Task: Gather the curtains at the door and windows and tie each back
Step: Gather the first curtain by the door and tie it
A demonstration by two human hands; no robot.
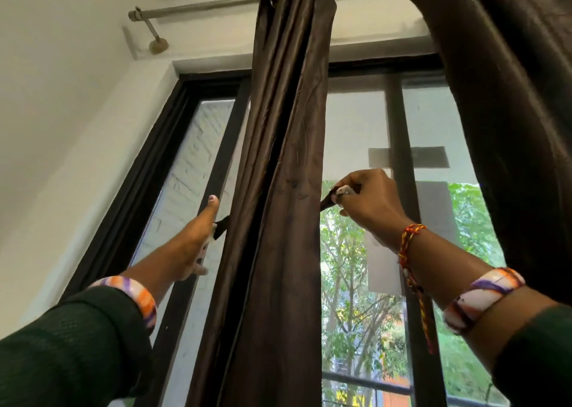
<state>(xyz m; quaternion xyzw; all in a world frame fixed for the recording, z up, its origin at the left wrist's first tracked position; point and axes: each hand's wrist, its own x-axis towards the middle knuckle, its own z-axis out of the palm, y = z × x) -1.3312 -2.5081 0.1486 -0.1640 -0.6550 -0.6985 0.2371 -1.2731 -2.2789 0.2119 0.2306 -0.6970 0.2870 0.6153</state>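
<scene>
Two dark green sleeves (77,344) fill the bottom corners, each wrist wearing a striped bangle (136,295). The left hand (198,236) reaches up beside the gathered curtain (278,220), thumb raised, its fingers pinching a dark tie strip (222,225) where it emerges from the curtain's left edge. The right hand (368,199), with a red and yellow thread round the wrist, is curled tight around the other end of the tie on the curtain's right side. Between the hands, the brown curtain hangs bunched into a narrow column from the metal rod (201,8), in front of a tall dark-framed window (173,146) with trees outside.

This curtain looks gathered, with the tie seemingly passing behind it, but the ends are well apart and not yet knotted. A second curtain (510,112) on the right hangs loose, apparently untied.

The tie's path behind the fabric is hidden. The left fingers are partly blurred. The curtain's lower part and any door are out of view.
</scene>
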